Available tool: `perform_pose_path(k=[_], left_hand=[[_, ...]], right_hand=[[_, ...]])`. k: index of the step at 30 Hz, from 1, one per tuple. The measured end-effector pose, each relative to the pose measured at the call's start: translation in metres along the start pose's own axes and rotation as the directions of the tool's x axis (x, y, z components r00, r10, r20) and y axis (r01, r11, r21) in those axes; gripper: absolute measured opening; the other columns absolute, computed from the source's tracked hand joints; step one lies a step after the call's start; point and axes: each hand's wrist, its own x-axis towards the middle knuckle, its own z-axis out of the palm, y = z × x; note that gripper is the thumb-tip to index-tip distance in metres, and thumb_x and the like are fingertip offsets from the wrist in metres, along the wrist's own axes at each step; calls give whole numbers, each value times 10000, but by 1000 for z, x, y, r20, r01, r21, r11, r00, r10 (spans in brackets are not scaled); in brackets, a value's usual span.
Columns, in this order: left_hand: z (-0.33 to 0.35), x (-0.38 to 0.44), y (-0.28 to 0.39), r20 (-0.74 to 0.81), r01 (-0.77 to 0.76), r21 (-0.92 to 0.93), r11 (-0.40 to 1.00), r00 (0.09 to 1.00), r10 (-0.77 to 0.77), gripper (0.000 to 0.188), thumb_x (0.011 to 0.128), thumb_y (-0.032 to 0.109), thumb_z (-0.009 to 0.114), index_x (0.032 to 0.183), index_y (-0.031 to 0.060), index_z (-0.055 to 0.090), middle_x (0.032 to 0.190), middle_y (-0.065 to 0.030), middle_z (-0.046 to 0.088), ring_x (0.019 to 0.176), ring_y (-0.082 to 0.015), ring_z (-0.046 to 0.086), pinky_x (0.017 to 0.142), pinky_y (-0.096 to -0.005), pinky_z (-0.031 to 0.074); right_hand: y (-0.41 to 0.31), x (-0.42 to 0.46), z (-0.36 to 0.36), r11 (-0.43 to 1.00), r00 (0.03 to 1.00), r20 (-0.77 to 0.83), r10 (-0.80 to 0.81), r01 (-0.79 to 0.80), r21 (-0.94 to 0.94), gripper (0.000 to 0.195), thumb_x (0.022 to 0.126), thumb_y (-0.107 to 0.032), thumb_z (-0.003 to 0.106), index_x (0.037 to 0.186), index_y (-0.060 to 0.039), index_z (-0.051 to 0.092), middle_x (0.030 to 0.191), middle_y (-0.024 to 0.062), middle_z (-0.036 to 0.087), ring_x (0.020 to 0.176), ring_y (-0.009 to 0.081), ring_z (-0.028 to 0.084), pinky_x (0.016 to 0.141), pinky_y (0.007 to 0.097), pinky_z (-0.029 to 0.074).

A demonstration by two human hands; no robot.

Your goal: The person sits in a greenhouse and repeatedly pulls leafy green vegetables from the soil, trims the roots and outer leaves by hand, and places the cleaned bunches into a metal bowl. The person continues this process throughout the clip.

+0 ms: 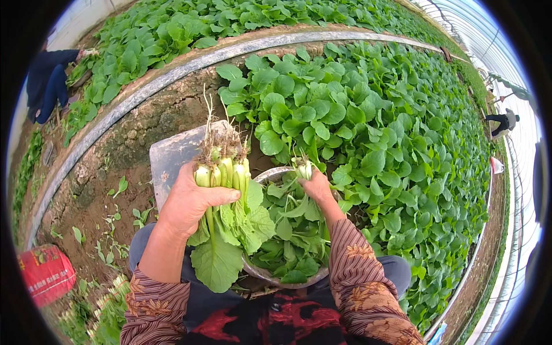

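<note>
My left hand [189, 202] grips a bunch of leafy greens [228, 172], its soil-covered roots up and its leaves hanging down. In my right hand [317, 185] is a smaller cluster of greens [303, 169], roots also upward, held over the far right rim of a round basin [297, 284]. Loose green leaves [293, 241] fill much of that basin, which sits between my knees. Behind my left hand stands a worn, pale flat panel [166, 161]; the bunch and hand cover part of it.
Dense rooted greens [371, 129] grow ahead and to the right. A long grey pipe or edging strip [194, 64] curves across the bed. Tied bunches [112, 302] and a red sack [46, 274] lie at the lower left. One person [49, 86] bends at far left; another [502, 121] stands far right.
</note>
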Motion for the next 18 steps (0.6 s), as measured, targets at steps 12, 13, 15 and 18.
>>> perform_pose_path(k=[12, 13, 15, 18], left_hand=[[70, -2, -55, 462, 17, 137, 990, 883, -79, 827, 659, -102, 768, 1404, 31, 436, 1272, -51, 587, 1157, -167, 570, 998, -327, 462], [74, -1, -61, 476, -9, 116, 993, 878, -47, 891, 656, -67, 791, 1438, 30, 374, 1310, -59, 552, 1190, -166, 537, 1022, -328, 438], [74, 0, -73, 491, -58, 75, 995, 871, 14, 1036, 651, 3, 835, 1504, 29, 249, 1386, -77, 480, 1257, -164, 471, 1068, -329, 392], [81, 2, -79, 550, -44, 184, 982, 832, -66, 1107, 648, 17, 851, 1526, 25, 177, 1405, -79, 462, 1277, -165, 451, 1090, -324, 359]], right_hand=[[-76, -103, -98, 421, 899, -149, -411, 332, 844, 488, 835, -141, 708, 1261, -21, 502, 961, 63, 667, 879, 154, 627, 871, 303, 484], [-78, -108, -97, 391, 899, -158, -408, 329, 860, 490, 835, -139, 707, 1264, -20, 503, 963, 63, 668, 881, 154, 627, 876, 301, 481], [-87, -122, -94, 255, 887, -177, -426, 306, 917, 310, 858, -163, 706, 1117, -51, 577, 964, 33, 660, 889, 130, 614, 829, 293, 502], [-98, -139, -89, 26, 940, -180, -291, 195, 980, 256, 885, -172, 665, 1094, -47, 584, 931, 43, 655, 851, 149, 614, 785, 312, 517]])
